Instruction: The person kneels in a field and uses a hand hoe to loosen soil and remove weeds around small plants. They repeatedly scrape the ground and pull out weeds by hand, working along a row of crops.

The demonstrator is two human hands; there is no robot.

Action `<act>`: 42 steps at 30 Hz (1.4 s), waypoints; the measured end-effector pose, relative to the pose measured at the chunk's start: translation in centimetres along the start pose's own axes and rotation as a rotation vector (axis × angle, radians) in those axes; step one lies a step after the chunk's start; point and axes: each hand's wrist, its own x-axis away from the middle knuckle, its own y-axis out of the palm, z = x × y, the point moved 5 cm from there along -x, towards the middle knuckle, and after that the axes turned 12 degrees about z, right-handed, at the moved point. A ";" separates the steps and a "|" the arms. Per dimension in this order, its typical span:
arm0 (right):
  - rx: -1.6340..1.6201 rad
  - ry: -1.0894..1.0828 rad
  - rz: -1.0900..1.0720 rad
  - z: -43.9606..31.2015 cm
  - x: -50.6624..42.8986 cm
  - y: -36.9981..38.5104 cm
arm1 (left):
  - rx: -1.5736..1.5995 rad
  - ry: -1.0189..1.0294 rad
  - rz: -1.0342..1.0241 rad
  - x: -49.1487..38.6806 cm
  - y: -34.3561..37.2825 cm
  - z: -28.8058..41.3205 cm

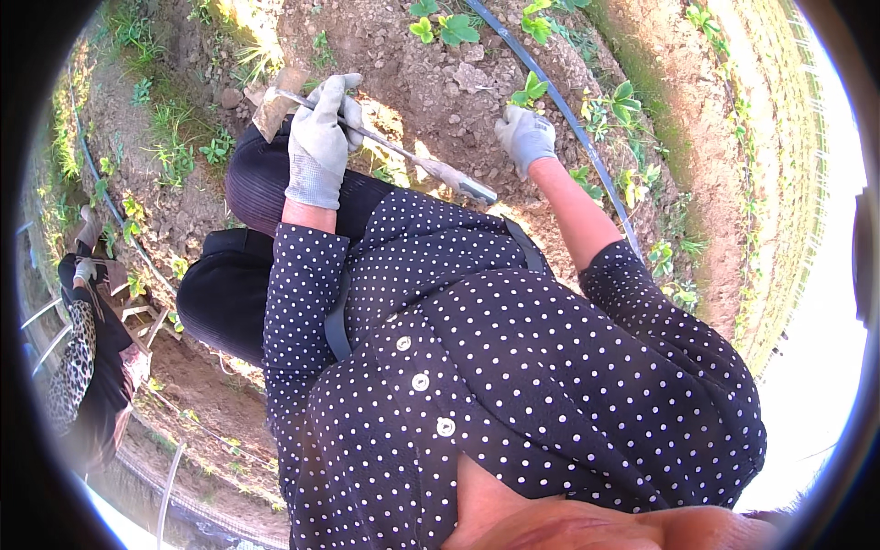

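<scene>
My left hand (322, 137), in a pale work glove, grips the thin metal shaft of a hand hoe (385, 143) close to its blade. The flat, soil-caked hoe blade (273, 110) juts out to the left above my knee. Toward the right, the dirty hoe handle (457, 180) slants down in front of my shirt. My right hand (528, 136), gloved too, rests low at the soil with its fingers curled in. A small green leafy plant (529, 89) rises right beside those fingers; whether they hold any of it is hidden.
A black drip irrigation hose (550, 75) runs along the bed past my right hand. Young lobed-leaf plants (450, 29) grow in the cloddy soil (440, 96). Weeds (172, 137) stand to the left. Another person (93, 330) works in a neighbouring row at far left.
</scene>
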 end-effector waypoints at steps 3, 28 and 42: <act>-0.284 -0.076 -0.539 -0.3 2.0 -0.5 | 0.004 -0.003 0.003 0.0 -0.1 0.0; -0.863 -0.024 -0.210 -2.2 -20.9 -6.2 | 0.051 -0.064 -0.002 0.0 0.3 0.3; -0.174 -0.349 0.181 -5.8 -19.8 3.6 | 0.081 -0.073 -0.016 0.1 0.5 -0.4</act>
